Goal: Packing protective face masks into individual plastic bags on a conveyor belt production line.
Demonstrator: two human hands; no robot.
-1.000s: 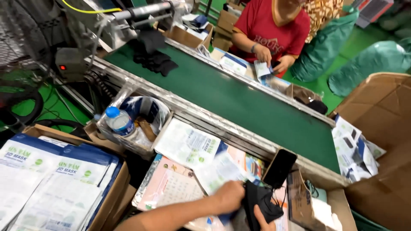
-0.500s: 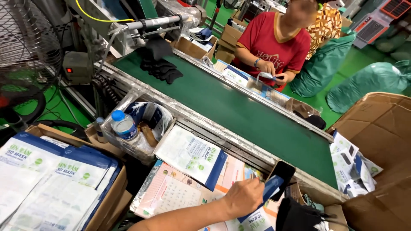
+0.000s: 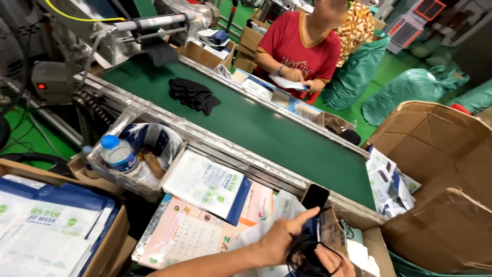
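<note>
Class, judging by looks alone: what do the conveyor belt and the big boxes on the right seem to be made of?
Conveyor belt: probably rubber or PVC, matte green, smooth and seamless. Boxes: brown corrugated cardboard, dull, with creased, bent flaps.

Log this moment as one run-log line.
left hand: on black masks | right hand: under masks | conveyor belt: black mask pile

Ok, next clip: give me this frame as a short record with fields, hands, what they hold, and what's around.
left hand: on black masks, finger pointing
right hand: under the masks, partly out of frame
masks: black bundle between both hands
phone: dark, propped upright just behind
conveyor: green belt carrying a black mask pile
bottle: blue cap, in a tray
co-worker: red shirt, across the belt
</note>
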